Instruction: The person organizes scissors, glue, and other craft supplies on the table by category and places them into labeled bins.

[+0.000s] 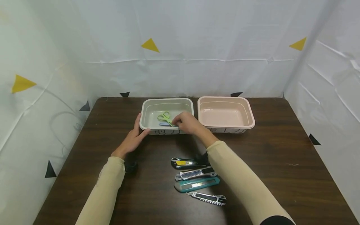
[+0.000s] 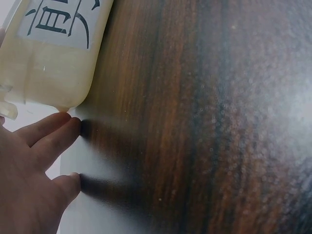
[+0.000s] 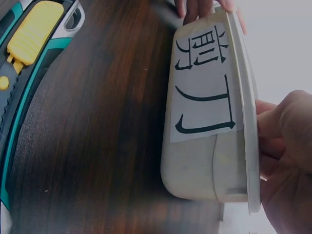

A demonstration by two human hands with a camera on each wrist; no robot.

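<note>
Left hand [image 1: 132, 139] flat against the near left corner of the grey tray [image 1: 146, 110], fingers straight, thumb up along its left wall, nothing gripped. From the left wrist view, fingertips [image 2: 68, 127] touching the table [image 2: 204, 117] at the tray's labelled wall.

Right hand [image 1: 187, 122] over the tray's near rim, fingers curled down inside onto blue scissors [image 1: 164, 124], seemingly pinching them, though knuckles hide the contact. Blue scissors low in the tray, along its near wall. Green scissors [image 1: 164, 117] just behind, flat on the tray floor, untouched. From the right wrist view, only a curled hand [image 3: 286, 161] beyond the tray rim [image 3: 246, 112], with a paper label of black characters [image 3: 202, 83] on the outer wall.

Pink tray [image 1: 248, 115] right beside the grey one, rims nearly touching, also labelled in front.

Nearer on the table, four box cutters in a loose stack under the right forearm: yellow-slider cutter [image 1: 184, 162] farthest, silver-black cutter [image 1: 195, 173] next, teal cutter [image 1: 196, 185] after, small silver cutter [image 1: 207, 198] nearest. All well apart from both trays.

White sheeting with yellow triangles [image 1: 150, 45] behind.
</note>
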